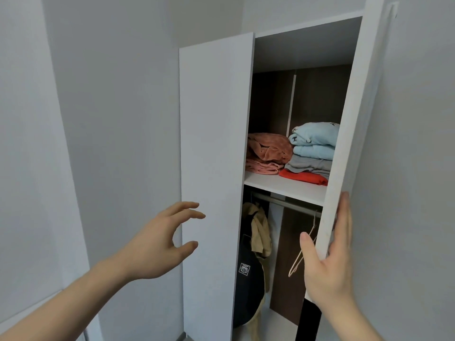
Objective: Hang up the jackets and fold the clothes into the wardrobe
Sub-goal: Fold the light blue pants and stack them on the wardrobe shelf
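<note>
The right hand pinches the right door edge; the left hand hovers spread beside the left door. Folded clothes fill the shelf; jackets hang below. Swinging shut probably risks trapping the thumb, or the empty hanger.

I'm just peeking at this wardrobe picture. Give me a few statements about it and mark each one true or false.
1. The right hand grips the edge of the right door. True.
2. The left hand holds a hanger. False: it is empty, fingers spread, near the left door.
3. The light blue clothes lie at the bottom of their pile. False: they top it; the red garment is lowest.
4. An empty hanger hangs on the rail. True.
</note>
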Motion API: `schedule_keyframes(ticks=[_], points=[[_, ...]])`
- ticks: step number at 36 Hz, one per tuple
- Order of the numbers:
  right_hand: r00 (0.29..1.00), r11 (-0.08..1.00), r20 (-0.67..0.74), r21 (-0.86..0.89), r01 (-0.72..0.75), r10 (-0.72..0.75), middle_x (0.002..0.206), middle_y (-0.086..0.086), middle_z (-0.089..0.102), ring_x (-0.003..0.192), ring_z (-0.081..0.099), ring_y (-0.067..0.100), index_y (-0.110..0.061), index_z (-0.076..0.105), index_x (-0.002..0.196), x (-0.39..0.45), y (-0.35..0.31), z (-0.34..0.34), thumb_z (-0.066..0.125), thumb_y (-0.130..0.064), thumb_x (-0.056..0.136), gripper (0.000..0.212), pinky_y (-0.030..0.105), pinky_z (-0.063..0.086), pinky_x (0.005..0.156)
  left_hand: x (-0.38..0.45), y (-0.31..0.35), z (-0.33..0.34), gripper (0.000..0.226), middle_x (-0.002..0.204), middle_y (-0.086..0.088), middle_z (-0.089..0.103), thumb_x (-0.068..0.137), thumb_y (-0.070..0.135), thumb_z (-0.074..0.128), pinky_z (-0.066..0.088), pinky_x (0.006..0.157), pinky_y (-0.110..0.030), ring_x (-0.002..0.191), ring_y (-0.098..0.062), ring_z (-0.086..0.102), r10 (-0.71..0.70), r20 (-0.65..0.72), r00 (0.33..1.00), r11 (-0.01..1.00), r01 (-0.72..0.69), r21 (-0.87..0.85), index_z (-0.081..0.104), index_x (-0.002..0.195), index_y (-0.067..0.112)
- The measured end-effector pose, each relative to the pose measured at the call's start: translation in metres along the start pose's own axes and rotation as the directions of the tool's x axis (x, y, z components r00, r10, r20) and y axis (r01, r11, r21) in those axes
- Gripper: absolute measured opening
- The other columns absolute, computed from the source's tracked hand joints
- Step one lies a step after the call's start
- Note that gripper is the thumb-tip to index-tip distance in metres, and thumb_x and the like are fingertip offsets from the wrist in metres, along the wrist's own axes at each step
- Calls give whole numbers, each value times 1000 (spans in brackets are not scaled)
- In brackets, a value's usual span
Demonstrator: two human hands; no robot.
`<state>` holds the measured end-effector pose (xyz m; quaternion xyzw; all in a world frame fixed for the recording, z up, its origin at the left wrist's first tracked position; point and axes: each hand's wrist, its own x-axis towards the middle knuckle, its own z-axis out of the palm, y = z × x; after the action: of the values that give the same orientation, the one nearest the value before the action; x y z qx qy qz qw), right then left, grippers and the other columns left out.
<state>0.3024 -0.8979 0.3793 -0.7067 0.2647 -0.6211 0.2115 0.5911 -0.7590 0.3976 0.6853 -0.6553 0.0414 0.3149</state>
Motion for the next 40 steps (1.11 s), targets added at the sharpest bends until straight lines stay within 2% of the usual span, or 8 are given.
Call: schedule_keyframes(ticks=[3,7,10,15,18,26,32,40], points=[[999,1000,-35,16,20,-20,167,-19,10,154,10,5,-37,7,160,-1,3,12,65,-7,93,94,50,17,124,5,-14,2,49,148,38,31,87,43,66,47,103,-30,121,6,52,-17,25,1000,1000,17,2,50,133,50],[998,1000,-63,7,14,-14,167,-20,9,154,9,5,-46,5,157,-2,4,32,65,7,90,104,53,17,124,17,-33,4,49,149,38,30,87,45,66,46,104,-29,116,6,56,-30,58,998,999,31,-16,50,133,50],[995,998,-87,-34,43,-46,167,-19,7,154,7,6,-50,4,156,1,3,54,64,12,87,110,52,16,124,30,-50,5,50,149,38,30,87,44,66,43,108,-27,126,9,47,-17,70,997,999,19,-30,49,134,49],[992,986,-74,-139,94,-105,169,-13,-1,156,1,13,-42,-1,158,8,12,93,64,21,77,122,41,6,127,49,-76,1,52,149,38,27,86,49,64,46,103,-27,117,5,54,-1,95,995,1000,4,-22,47,136,50],[988,971,-46,-196,134,-146,169,-8,-4,156,-2,18,-34,-2,160,16,19,115,62,6,77,112,33,1,126,57,-94,-2,52,149,39,27,87,48,64,44,104,-25,123,9,48,9,97,995,1000,-6,-26,47,136,50],[985,914,37,-370,168,-166,169,-1,-9,156,-6,23,-28,-4,161,39,40,164,66,-19,73,112,38,-1,125,65,-144,5,54,149,40,26,86,48,64,40,108,-22,129,12,41,5,139,990,999,1,-36,46,137,50],[985,857,97,-486,174,-145,169,3,-14,156,-11,26,-19,-1,162,62,60,199,81,-19,77,118,38,-6,125,67,-167,10,61,150,40,23,87,47,65,37,111,-21,133,12,37,-25,162,986,998,35,-58,39,142,49],[991,818,64,-559,133,-118,168,7,-16,155,-13,29,-19,-6,161,96,91,252,78,-19,79,117,41,-10,125,75,-189,1,61,148,42,21,86,50,62,38,109,-21,133,12,35,-51,126,991,998,55,-24,38,142,50]])
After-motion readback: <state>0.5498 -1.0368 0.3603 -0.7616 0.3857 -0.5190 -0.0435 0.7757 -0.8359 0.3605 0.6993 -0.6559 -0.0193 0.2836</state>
